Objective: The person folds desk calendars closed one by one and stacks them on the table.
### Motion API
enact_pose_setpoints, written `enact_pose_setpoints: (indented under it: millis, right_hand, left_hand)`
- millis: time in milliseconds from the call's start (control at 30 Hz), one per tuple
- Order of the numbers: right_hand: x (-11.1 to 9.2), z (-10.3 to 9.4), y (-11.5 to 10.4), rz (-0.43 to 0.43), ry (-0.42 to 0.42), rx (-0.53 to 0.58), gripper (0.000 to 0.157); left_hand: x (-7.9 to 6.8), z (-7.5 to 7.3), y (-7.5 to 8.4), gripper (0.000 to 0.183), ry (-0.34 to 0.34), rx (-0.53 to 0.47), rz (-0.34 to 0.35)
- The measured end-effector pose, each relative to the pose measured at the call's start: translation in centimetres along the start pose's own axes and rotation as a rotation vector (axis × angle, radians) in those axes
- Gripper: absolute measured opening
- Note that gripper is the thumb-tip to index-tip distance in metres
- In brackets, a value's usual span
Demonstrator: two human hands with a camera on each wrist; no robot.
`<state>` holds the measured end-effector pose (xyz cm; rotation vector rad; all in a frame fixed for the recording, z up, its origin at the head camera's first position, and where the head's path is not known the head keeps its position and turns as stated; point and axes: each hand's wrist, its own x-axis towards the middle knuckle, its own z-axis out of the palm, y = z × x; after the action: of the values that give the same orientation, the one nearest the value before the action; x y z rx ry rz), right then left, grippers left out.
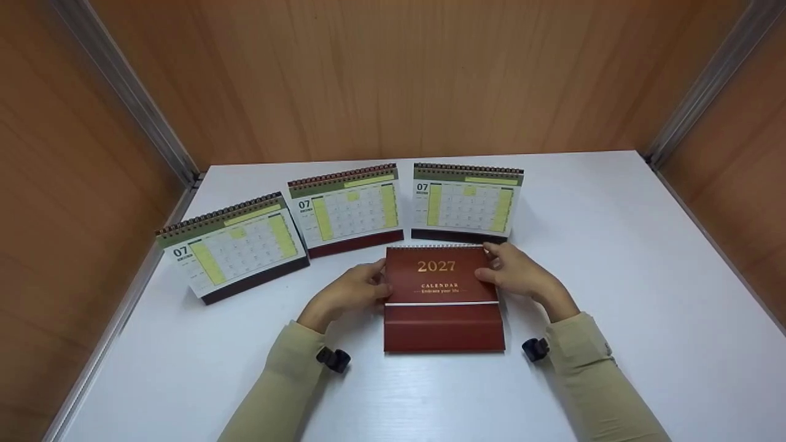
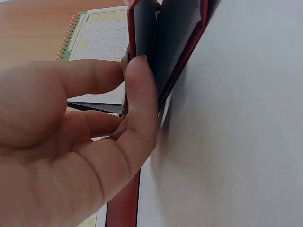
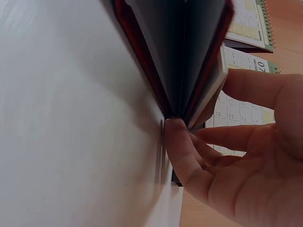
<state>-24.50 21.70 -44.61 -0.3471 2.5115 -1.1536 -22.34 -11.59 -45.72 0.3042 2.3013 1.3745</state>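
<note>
A dark red desk calendar (image 1: pixel 451 276) with "2027" in gold on its cover is on the white table, its spiral binding at the far edge and a red base panel toward me. At its left edge my left hand (image 1: pixel 350 287) grips the cover and pages, thumb in front. My right hand (image 1: pixel 522 273) pinches the upper right edge the same way. Seen from the side in the left wrist view, the calendar's stand (image 2: pixel 182 59) spreads in a V, with fingers (image 2: pixel 142 90) at its edge. The right wrist view shows the right hand (image 3: pixel 255 137) at the stand's fold.
Three more desk calendars stand behind, opened to a "07" page: one at left (image 1: pixel 239 245), one with a red base in the middle (image 1: pixel 350 212), one at right (image 1: pixel 468 205). Wooden panels (image 1: pixel 393 80) enclose the white table (image 1: pixel 645 276) at the back and sides.
</note>
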Motion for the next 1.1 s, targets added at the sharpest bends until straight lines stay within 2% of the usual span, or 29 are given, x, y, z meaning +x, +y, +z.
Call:
enact_pose_setpoints:
  millis: [367,500,833,1000,1100]
  right_hand:
    - [-0.2,-0.2,-0.2,-0.023,-0.003,-0.026,0.071]
    - [-0.3,-0.2,-0.3,-0.048,0.001,-0.046,0.072]
    - [-0.9,-0.5,-1.1,-0.109,0.026,-0.083,0.072]
    - [-1.2,-0.6,-1.7,-0.154,0.090,-0.112,0.072]
    - [-1.3,-0.4,-2.1,-0.165,0.118,-0.153,0.074]
  left_hand:
    - [0.1,0.1,0.1,0.073,-0.021,-0.049,-0.004]
    - [0.1,-0.1,0.4,0.075,0.006,0.011,0.026]
    - [-0.2,-0.2,0.9,0.077,0.154,0.181,0.084]
    - [-0.2,-0.3,1.5,0.071,0.231,0.240,0.151]
    - [-0.2,-0.5,2.1,0.068,0.269,0.268,0.165]
